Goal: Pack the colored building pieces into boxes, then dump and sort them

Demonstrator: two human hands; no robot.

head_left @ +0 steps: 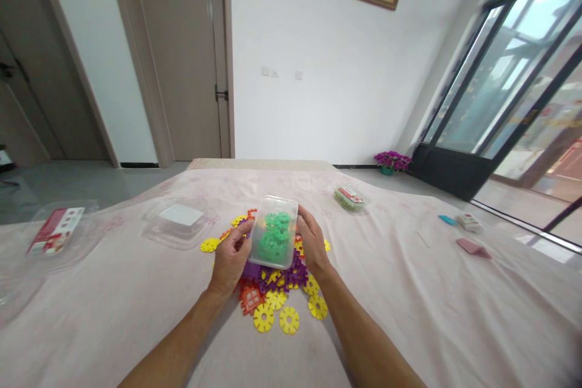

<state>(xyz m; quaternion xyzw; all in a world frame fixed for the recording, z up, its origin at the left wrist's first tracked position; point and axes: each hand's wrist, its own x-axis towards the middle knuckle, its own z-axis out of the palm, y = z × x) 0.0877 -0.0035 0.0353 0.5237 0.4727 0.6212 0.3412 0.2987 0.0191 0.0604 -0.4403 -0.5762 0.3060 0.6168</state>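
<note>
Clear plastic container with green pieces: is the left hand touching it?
Touching. The head view shows the left hand with its thumb and fingers meeting the left edge of the clear plastic container, no gap between.

The plastic box (273, 232) looks smooth and glossy.

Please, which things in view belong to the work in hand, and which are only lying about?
Apparently in the work:
clear rectangular plastic box, between left hand and right hand
green plastic pieces inside it
yellow notched plastic discs
purple plastic pieces
orange plastic pieces

Seemingly just lying about:
red-labelled clear plastic container, far left
small blue object, right
pink angular object, right
</note>
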